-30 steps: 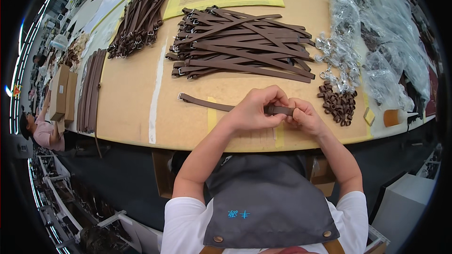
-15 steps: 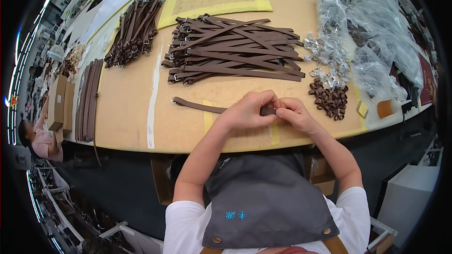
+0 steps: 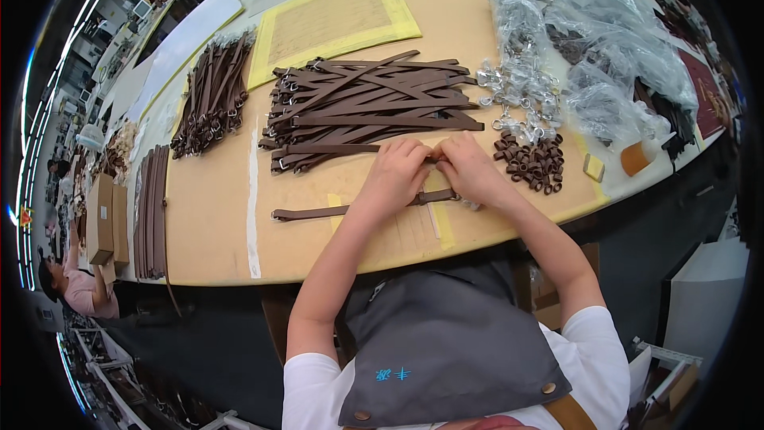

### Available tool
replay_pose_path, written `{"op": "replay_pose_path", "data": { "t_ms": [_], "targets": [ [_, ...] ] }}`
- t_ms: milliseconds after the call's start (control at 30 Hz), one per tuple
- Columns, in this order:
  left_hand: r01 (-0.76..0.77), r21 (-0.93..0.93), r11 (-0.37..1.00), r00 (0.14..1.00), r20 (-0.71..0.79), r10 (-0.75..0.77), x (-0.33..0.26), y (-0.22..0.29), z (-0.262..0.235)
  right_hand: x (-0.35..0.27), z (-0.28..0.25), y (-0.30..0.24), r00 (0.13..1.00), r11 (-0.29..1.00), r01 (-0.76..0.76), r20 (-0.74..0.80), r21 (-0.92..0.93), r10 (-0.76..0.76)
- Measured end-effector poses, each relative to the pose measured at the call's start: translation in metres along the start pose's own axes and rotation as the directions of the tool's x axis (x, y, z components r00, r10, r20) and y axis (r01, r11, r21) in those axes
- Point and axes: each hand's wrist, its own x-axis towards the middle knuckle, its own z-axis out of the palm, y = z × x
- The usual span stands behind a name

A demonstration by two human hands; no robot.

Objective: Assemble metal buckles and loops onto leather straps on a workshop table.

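Note:
My left hand (image 3: 398,173) and my right hand (image 3: 469,167) meet at the near edge of a pile of brown straps (image 3: 374,99) with metal buckles. Fingers of both are closed around a short dark stretch of strap (image 3: 430,161) between them, most of it covered. It seems to belong to the nearest strap of the pile. Closer to me, a single brown strap (image 3: 310,213) lies across the table, passing below my left hand. Its right end, with a small loop and a shiny metal fitting, shows under my right hand.
Small brown loops (image 3: 532,161) and plastic-wrapped metal clasps (image 3: 521,95) lie right of the pile. Clear plastic bags (image 3: 613,64) fill the far right, near an orange-brown roll (image 3: 634,161). More strap bundles (image 3: 211,95) lie left. A person in pink (image 3: 79,291) stands beyond cartons (image 3: 101,219).
Both hands have moved up the table, away from me, to the pile's near edge. The single strap they held now lies on the table below them. The view has shifted slightly.

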Motion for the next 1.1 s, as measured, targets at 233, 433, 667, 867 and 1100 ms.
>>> {"op": "replay_pose_path", "data": {
  "t_ms": [233,433,667,867,1100],
  "targets": [
    [-0.01,0.196,0.98,1.0,-0.009,0.012,-0.017,-0.006,0.001,-0.012,-0.057,0.013,0.957,0.958,-0.227,-0.142,0.177,0.253],
    [-0.034,0.094,0.995,0.96,-0.273,0.059,-0.007,-0.004,-0.011,-0.033,-0.118,0.025,0.861,0.861,-0.508,-0.014,0.039,0.508],
    [0.202,-0.371,0.906,0.975,-0.015,-0.223,-0.014,0.01,0.017,-0.038,-0.088,0.031,0.9,0.888,-0.432,-0.01,-0.155,0.436],
    [0.123,-0.281,0.952,0.992,0.071,-0.107,-0.016,0.012,0.013,-0.035,-0.092,0.026,0.914,0.907,-0.399,0.02,-0.136,0.405],
    [0.171,-0.434,0.884,0.985,0.073,-0.154,-0.004,0.002,-0.003,-0.025,-0.089,-0.015,0.985,0.705,-0.173,0.105,0.688,0.139]
  ]
}}
